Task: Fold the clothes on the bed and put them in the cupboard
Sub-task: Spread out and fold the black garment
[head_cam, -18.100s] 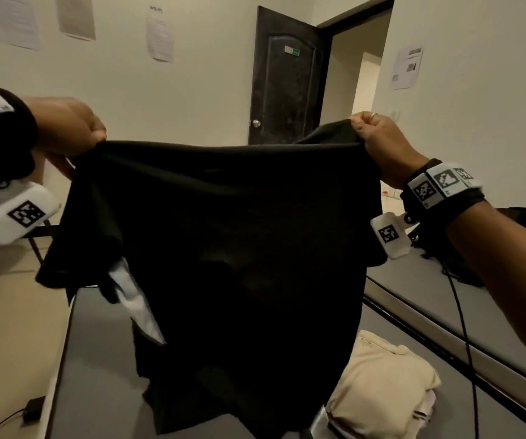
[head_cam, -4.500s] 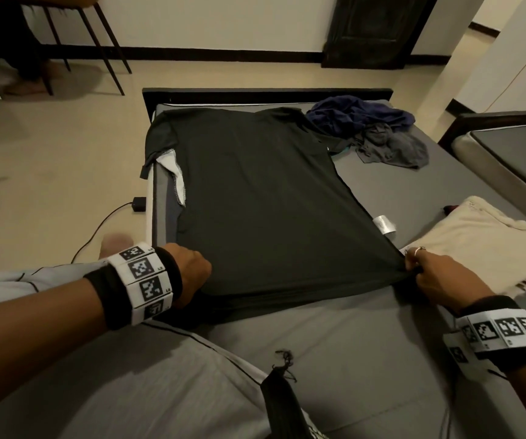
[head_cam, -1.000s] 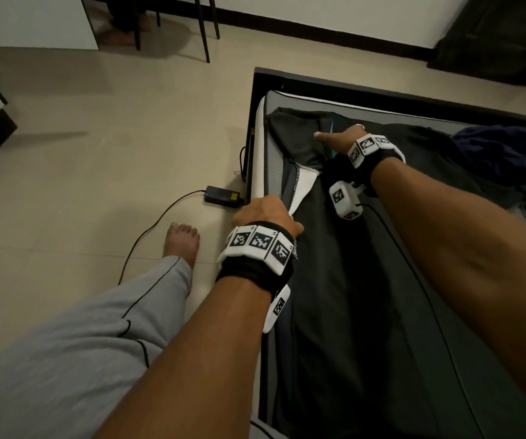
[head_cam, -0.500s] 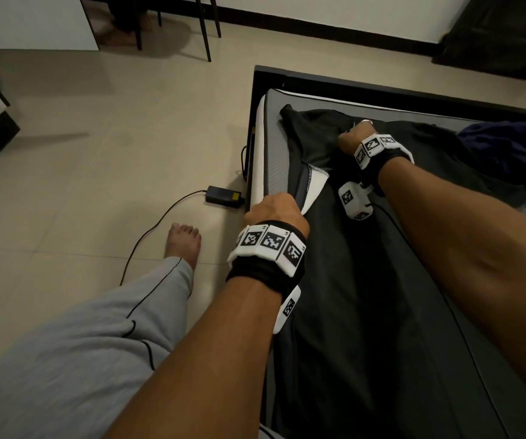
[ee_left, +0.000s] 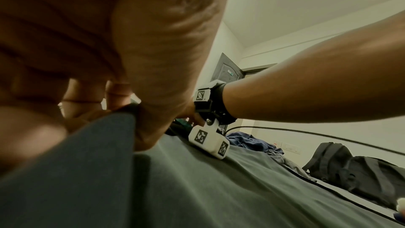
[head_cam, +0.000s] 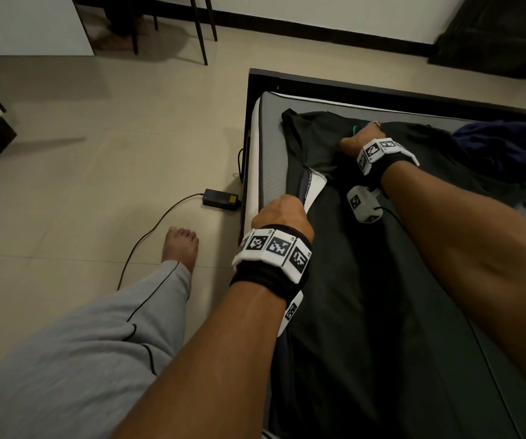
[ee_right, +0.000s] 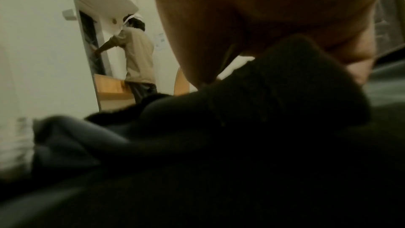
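A black T-shirt lies spread on the grey mattress, its left side turned up so a white inner panel shows. My left hand pinches that left edge near the sleeve; the left wrist view shows the dark cloth caught between thumb and fingers. My right hand grips the shirt's shoulder further up the bed, and in the right wrist view a bunch of black fabric sits under its curled fingers. The sleeve lies loose toward the bed's corner.
A heap of dark blue clothes lies at the bed's far right. The black bed frame edges the mattress. On the floor are a power adapter with its cable and my bare foot. Another person stands by a doorway.
Both hands have drawn the shirt's left side slightly inward, away from the mattress edge. The right hand went from a pointing finger to a closed grip on the shoulder.
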A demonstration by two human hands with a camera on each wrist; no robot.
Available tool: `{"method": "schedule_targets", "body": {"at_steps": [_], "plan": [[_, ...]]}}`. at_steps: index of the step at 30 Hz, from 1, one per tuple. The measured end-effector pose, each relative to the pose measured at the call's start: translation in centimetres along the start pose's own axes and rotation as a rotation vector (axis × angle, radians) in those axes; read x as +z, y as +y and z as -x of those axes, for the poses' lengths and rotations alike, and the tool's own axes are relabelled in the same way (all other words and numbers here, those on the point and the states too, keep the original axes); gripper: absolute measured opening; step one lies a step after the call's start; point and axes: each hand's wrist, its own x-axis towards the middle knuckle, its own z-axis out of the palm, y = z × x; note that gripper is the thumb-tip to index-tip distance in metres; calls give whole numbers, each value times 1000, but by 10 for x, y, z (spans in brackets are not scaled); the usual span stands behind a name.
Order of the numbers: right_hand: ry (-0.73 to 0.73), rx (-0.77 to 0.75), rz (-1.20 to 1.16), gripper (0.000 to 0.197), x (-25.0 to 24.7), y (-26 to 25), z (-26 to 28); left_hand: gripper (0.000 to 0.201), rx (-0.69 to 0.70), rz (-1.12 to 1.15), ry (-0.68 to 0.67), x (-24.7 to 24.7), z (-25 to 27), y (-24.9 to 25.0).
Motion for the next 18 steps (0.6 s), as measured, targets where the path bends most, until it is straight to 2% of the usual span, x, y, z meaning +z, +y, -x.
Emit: {"method": "schedule_targets", "body": {"at_steps": [4, 6, 8, 10, 12, 16, 18], "plan": [[103, -162, 248, 75, 2, -8, -4, 34, -10, -27, -6, 2, -2, 1], [134, -317, 319, 63, 5, -16, -4, 29, -6, -32, -7, 3, -5, 1], [119, -468, 353, 41, 5, -26, 3, 16, 6, -22, -1, 5, -6, 1], [29, -558, 275, 20, 0, -36, 23, 7, 13, -3, 1, 5, -8, -3], [-22, -619, 205, 10, -6, -39, 52, 5, 8, 11, -8, 3, -8, -7], [-152, -674, 179, 10, -14, -5, 135, 31, -33, 42, -53, -9, 1, -12], [-299, -597, 170, 17, -9, 19, 170, 34, -47, 40, -119, -13, 8, -13]]}}
